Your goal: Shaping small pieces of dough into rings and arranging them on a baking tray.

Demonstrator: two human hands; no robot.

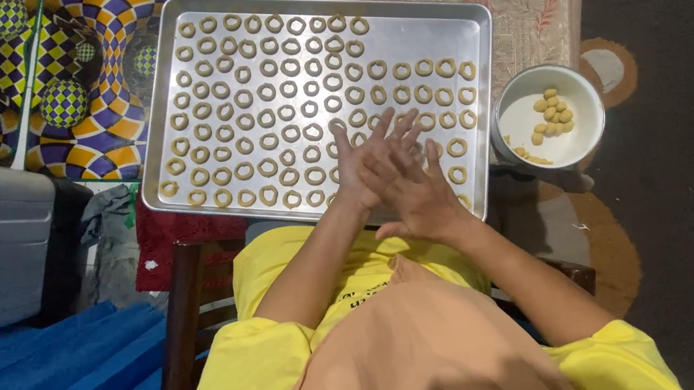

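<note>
Head view: a metal baking tray [467,34] carries rows of ring-shaped dough pieces [271,93]; over its near right corner the left hand [365,160] and right hand [414,193] press palm to palm, fingers [395,124] spread flat, anything between them hidden; a white bowl [516,117] of dough balls [551,112] stands just right of the tray.

I count one metal tray [467,42] with about ninety dough rings [285,66]. Right of the tray, one white bowl [584,86] has about ten dough balls [553,112].
</note>
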